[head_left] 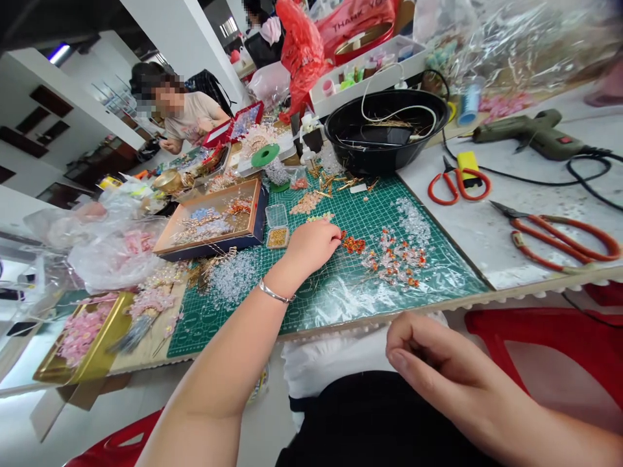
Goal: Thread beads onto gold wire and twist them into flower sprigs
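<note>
My left hand, with a silver bangle on its wrist, reaches over the green cutting mat. Its fingers are curled down and together, and what they hold, if anything, is hidden. Just right of it lies a small pile of orange beads. Further right are clear and orange beaded sprigs and a heap of clear beads. Pale peach pieces lie beyond the hand. Over my lap, in front of the table edge, my right hand is closed with thumb and forefinger together; its inside is hidden.
Left of my left hand stand a small box of gold beads and an open box. At the right lie pliers, red-handled scissors and a glue gun. A black basin stands behind; another person sits across.
</note>
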Action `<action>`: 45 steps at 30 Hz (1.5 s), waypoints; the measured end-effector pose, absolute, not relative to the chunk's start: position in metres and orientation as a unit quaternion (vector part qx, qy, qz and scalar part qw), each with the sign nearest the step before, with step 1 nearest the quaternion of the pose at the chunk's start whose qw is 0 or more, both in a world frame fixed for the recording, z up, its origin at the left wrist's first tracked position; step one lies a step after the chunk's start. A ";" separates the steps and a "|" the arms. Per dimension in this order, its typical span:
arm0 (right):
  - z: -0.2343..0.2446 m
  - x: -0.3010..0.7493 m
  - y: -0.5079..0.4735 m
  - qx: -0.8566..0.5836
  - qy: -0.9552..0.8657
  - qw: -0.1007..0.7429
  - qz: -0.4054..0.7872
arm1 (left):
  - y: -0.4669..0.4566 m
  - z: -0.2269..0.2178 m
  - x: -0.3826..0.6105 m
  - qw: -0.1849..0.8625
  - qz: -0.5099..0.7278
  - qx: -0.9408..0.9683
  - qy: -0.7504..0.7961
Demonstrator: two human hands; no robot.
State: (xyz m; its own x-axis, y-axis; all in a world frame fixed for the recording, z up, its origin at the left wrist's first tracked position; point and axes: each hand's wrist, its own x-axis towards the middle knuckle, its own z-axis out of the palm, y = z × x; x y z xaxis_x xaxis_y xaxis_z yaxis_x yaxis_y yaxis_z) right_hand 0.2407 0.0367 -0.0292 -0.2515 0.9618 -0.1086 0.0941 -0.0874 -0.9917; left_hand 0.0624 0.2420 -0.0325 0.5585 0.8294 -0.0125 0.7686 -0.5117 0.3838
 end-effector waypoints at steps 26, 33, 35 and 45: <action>-0.009 0.228 0.023 -0.458 -0.651 0.500 0.341 | 0.066 0.004 0.059 0.815 0.393 0.255 0.340; -0.006 0.226 0.022 -0.455 -0.655 0.497 0.342 | 0.061 0.002 0.058 0.811 0.396 0.280 0.326; -0.007 0.225 0.023 -0.456 -0.657 0.495 0.340 | 0.059 0.004 0.057 0.794 0.402 0.306 0.339; -0.017 0.230 0.025 -0.444 -0.634 0.413 0.480 | 0.051 0.021 0.039 0.637 0.336 0.553 0.418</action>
